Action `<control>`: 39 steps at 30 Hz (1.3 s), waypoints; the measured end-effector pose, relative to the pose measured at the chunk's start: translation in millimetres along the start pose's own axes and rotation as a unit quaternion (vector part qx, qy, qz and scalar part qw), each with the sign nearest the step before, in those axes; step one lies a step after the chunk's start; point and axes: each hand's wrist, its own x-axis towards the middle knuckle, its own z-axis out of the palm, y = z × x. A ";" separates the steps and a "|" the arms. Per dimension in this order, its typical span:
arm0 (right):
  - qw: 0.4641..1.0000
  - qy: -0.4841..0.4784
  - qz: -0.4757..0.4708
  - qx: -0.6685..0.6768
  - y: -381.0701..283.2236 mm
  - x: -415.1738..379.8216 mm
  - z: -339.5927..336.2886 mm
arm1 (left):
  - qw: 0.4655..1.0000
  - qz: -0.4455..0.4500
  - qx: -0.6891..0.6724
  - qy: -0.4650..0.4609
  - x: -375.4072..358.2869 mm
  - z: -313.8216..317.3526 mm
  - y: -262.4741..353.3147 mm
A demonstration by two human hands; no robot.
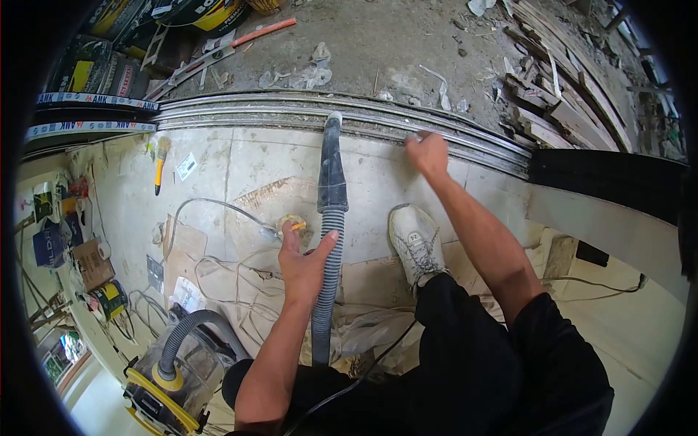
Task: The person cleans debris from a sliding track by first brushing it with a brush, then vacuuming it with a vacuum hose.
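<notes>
A ribbed grey vacuum hose (331,269) runs up from beside my legs to a black nozzle (332,167), whose pale tip rests on the metal sliding-door track (254,112). My left hand (302,270) is at the hose's left side, thumb against the ribs and fingers apart. A small orange-yellow piece (298,226) shows beside its fingertips. Over the track's near edge, right of the nozzle, my right hand (427,154) is closed with its fingertips pinched together. What they grip is too small to make out.
A yellow-handled paintbrush (160,167) and a white label (187,166) lie on the tiles. The vacuum cleaner (163,385) stands lower left, near loose cables (243,291). Beyond the track are buckets (207,14), a level-like bar (193,69) and stacked wood strips (571,109).
</notes>
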 end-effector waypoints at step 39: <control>0.826 -0.375 0.136 0.398 -84.4 -139.6 -8.9 | 0.753 0.248 -0.374 -0.481 -150.2 -68.5 178.4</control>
